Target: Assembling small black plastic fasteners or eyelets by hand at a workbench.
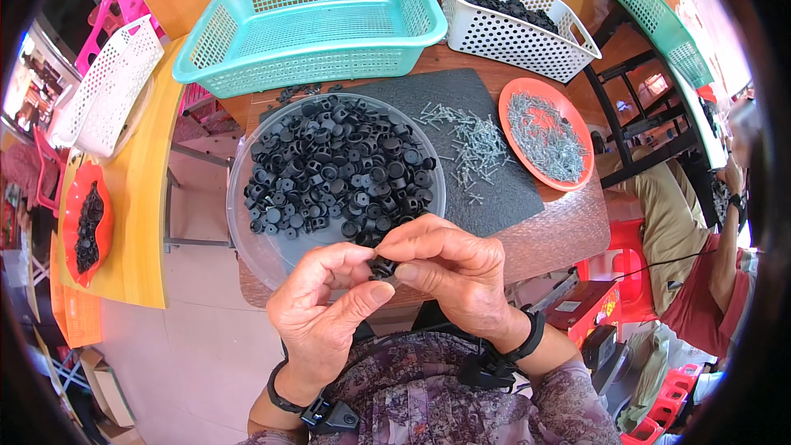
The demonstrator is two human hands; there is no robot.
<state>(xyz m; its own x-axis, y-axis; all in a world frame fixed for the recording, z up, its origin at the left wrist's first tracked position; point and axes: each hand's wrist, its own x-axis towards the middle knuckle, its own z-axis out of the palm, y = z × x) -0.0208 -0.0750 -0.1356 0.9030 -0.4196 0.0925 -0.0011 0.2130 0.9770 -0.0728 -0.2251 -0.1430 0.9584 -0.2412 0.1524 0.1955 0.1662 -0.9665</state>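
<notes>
Head view: left hand (317, 313) and right hand (457, 272), fingers curled, pinch a black part (381, 268) by the clear tub (254, 254).
Tub: heaped black fittings (329, 165).
Orange plate (505, 109): metal screws (548, 136).
White basket (511, 49): black pieces (511, 10).

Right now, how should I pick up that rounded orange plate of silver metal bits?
I'd grip the rounded orange plate by its bare rim, from the near and far sides. It lies flat with no handle showing, its silver metal pieces might spill if tipped, and scattered matching pieces crowd its left side.
</notes>
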